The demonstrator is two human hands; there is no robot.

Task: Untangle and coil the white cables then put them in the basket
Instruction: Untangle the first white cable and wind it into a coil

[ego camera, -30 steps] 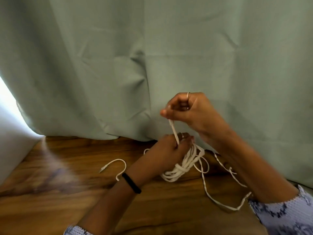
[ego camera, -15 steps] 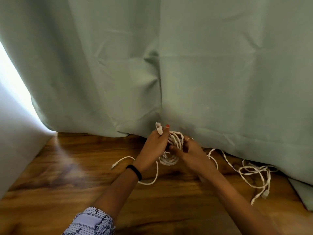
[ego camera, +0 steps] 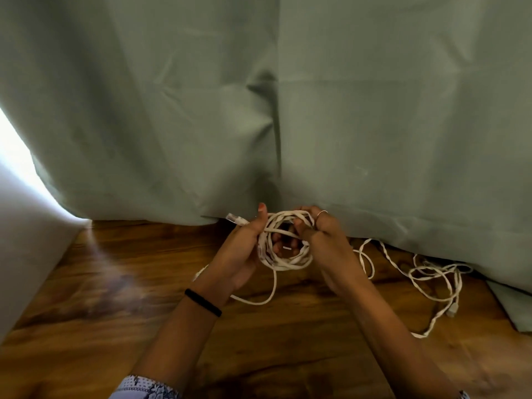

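A coil of flat white cable hangs between both hands above the wooden floor. My left hand grips its left side, with a clear plug end sticking out past the thumb. My right hand grips the coil's right side, fingers curled through the loops. A loose tail droops from the coil down to the floor. A second tangle of white cable lies on the floor to the right, partly under the curtain. No basket is in view.
A green curtain hangs right behind the hands and reaches the wooden floor. A white wall stands at the left, with bright light at the curtain's edge.
My right hand came down from above the bundle and now grips the coil beside the left hand. The view shifted right, bringing the second tangle into sight.
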